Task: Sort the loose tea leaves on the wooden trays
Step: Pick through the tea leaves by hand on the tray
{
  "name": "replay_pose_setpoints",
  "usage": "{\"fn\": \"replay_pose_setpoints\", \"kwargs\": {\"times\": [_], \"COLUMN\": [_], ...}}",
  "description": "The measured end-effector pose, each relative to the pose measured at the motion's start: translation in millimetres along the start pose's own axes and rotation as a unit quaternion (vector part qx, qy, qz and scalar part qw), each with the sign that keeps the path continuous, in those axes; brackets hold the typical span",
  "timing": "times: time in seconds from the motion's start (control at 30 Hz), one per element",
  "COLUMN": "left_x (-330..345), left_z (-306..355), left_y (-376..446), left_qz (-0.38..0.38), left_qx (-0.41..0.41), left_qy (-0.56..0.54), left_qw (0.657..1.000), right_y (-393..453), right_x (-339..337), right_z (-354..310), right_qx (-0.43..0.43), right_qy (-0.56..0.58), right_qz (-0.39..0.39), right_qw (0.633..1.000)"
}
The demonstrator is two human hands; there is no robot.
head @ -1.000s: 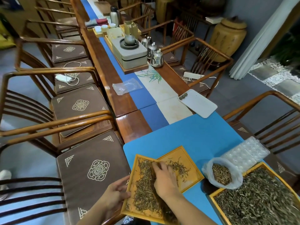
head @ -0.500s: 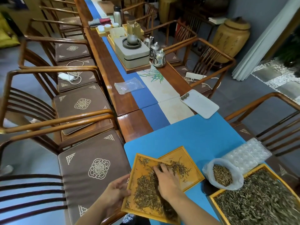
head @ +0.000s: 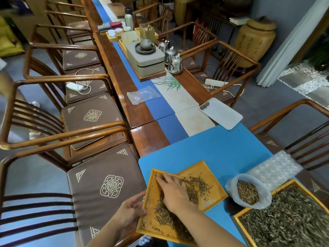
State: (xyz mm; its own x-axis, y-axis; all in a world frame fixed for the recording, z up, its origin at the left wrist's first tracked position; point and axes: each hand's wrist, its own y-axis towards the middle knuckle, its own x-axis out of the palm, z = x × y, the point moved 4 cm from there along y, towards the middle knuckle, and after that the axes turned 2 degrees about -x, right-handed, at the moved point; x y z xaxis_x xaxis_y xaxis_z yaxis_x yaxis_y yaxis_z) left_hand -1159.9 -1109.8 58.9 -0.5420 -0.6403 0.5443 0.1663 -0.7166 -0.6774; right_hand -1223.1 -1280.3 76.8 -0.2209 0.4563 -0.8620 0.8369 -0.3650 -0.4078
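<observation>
A person sits at the near end of a long wooden table [head: 122, 82], looking down at a blue mat [head: 222, 148] that covers this end. On the mat's near left corner lies a yellow wooden tray [head: 151, 191], overhanging the mat's left edge and overlapping a second yellow tray [head: 213, 177] just to its right. Loose tea leaves [head: 164, 213] are strewn down the middle of the first tray, with a thinner scatter on the second.

The left hand [head: 130, 211] holds the first tray's left rim, fingers curled against the edge. The right hand [head: 173, 190] lies palm down on the leaves, its fingers spread and stretched toward the tray's far left corner, pressing on the tea.

To the right, a white plastic bag [head: 231, 186] stands open with more tea inside. Beyond it, near the mat's right edge, lies a clear plastic mould [head: 277, 168] with round pockets. At the mat's near right corner a large tray [head: 256, 210] is heaped with tea.

Farther along the table sit a white rectangular plate [head: 222, 114], a clear bag [head: 142, 94], three metal teapots [head: 175, 64] and a grey tea set [head: 146, 56]. Wooden chairs [head: 89, 118] with brown cushions line both sides.
</observation>
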Motion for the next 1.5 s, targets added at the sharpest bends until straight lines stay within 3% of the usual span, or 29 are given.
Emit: {"fn": "replay_pose_setpoints", "kwargs": {"times": [0.1, 0.43, 0.6, 0.83, 1.1, 1.33, 1.5], "left_x": [0, -14, -16, -12, -6, -1, -2], "left_z": [1, -9, -11, -8, -2, -2, 1], "left_y": [0, 8, 11, 9, 3, 1, -4], "left_qz": [0.0, 0.053, 0.072, 0.047, 0.057, 0.068, 0.046], "left_qx": [0.001, -0.024, -0.037, -0.031, -0.027, -0.035, -0.027], "left_qy": [-0.001, 0.015, 0.023, 0.038, 0.045, 0.047, 0.041], "left_qw": [1.0, 0.998, 0.996, 0.998, 0.997, 0.996, 0.998], "right_y": [0, -26, -38, -40, -38, -38, -40], "right_x": [5, 26, 29, 37, 23, 24, 28], "right_z": [-2, 51, 60, 66, 88, 62, 71], "right_qx": [-0.007, 0.105, 0.132, 0.162, 0.177, 0.106, 0.123], "right_qy": [-0.012, 0.032, 0.036, 0.045, 0.046, 0.055, 0.049], "right_qz": [-0.005, -0.031, 0.039, -0.007, 0.004, -0.006, -0.023], "right_qw": [1.0, 0.994, 0.99, 0.986, 0.983, 0.993, 0.991]}}
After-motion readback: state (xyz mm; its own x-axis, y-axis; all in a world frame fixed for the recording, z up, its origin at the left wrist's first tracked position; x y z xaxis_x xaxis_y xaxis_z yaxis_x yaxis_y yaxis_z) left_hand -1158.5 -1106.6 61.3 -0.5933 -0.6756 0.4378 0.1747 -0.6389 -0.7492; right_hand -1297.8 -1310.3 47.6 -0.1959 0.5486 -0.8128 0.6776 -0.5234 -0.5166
